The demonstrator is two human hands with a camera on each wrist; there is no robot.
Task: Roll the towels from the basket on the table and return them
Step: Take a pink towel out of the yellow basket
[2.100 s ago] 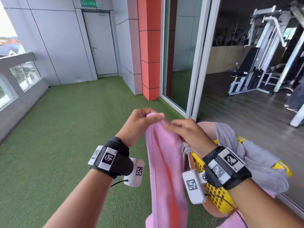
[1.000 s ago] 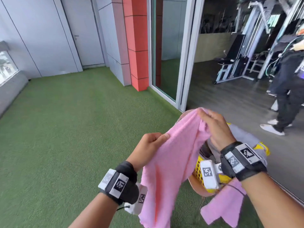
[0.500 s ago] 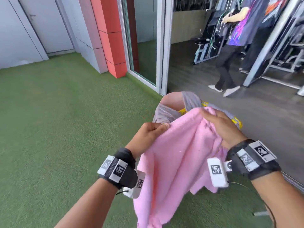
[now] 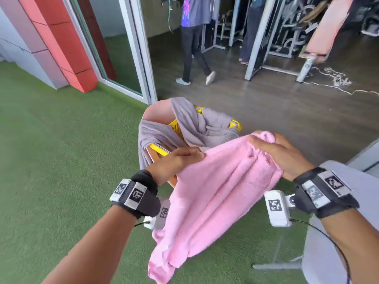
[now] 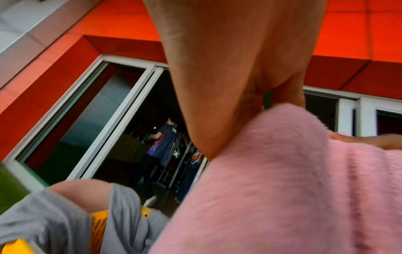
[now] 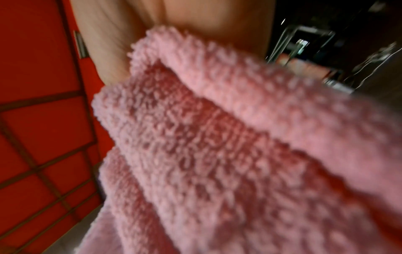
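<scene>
A: What have my hands got?

B: Both are on the pink towel. My left hand has its fingers curled in, pinching the towel's upper edge at the left corner. My right hand grips the opposite corner, with a bunch of cloth gathered under the fingers.

A: Is the towel spread or folded?

B: It stretches between the two hands along its top edge and hangs loosely below them in soft folds, off the ground, above the green turf.

A: And the basket?

B: The yellow basket sits just beyond the left hand, on a round pinkish surface. A grey towel is draped over its rim and spills down the near side. I can't tell what else lies inside.

A: The wrist views?

B: In the left, thumb and fingers close on pink pile; in the right, blurred, mostly towel against the palm
</scene>
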